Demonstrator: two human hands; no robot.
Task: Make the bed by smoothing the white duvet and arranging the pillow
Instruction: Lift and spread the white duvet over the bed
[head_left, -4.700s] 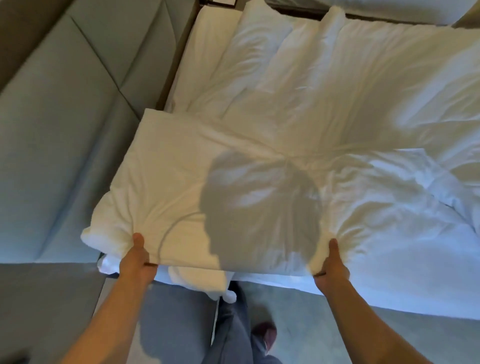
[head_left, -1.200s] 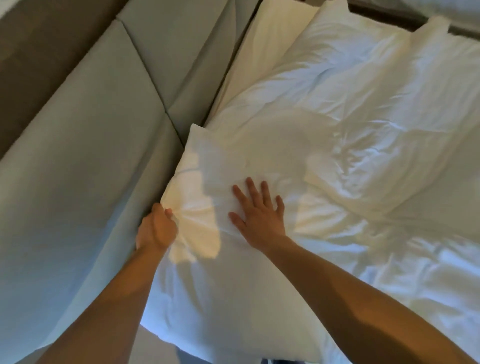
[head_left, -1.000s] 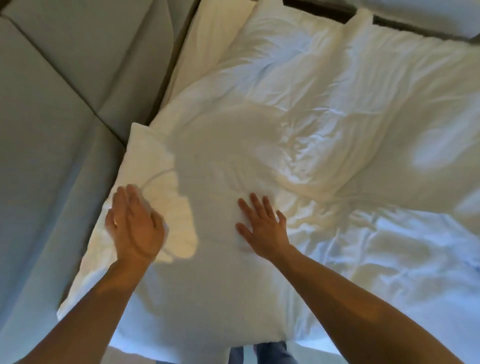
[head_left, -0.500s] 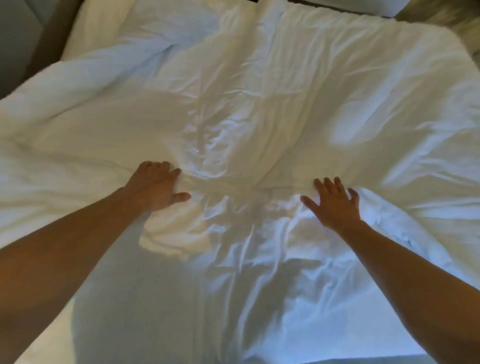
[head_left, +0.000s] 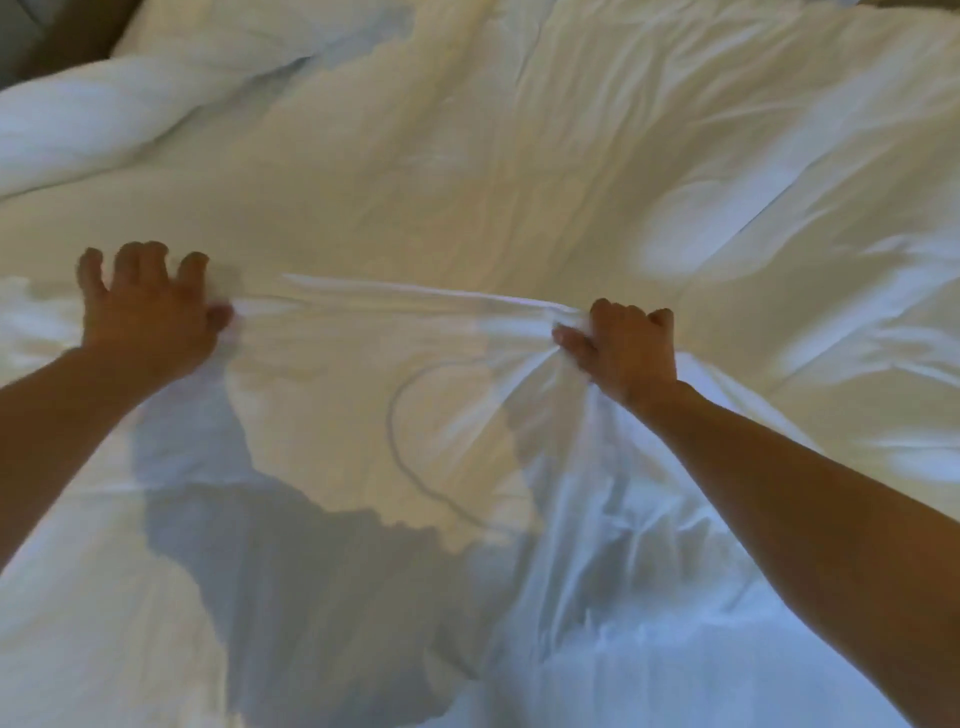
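The white duvet (head_left: 519, 156) fills nearly the whole head view, creased and lit in warm and bluish patches. My left hand (head_left: 148, 312) lies on it at the left with bent fingers, its thumb pinching one end of a raised fold. My right hand (head_left: 623, 348) grips a bunch of the duvet at the right, fingers curled round the cloth. A taut ridge of fabric (head_left: 405, 296) runs between the two hands. A puffy white roll (head_left: 78, 124) lies at the upper left; whether it is the pillow or bunched duvet I cannot tell.
A dark strip of bed frame or headboard (head_left: 57, 36) shows in the top left corner. Shadows of my head and arms fall across the near part of the duvet (head_left: 311, 571).
Both hands went from lying flat on the duvet to gripping it, and a fold is now pulled tight between them. The view has moved closer to the bed's surface.
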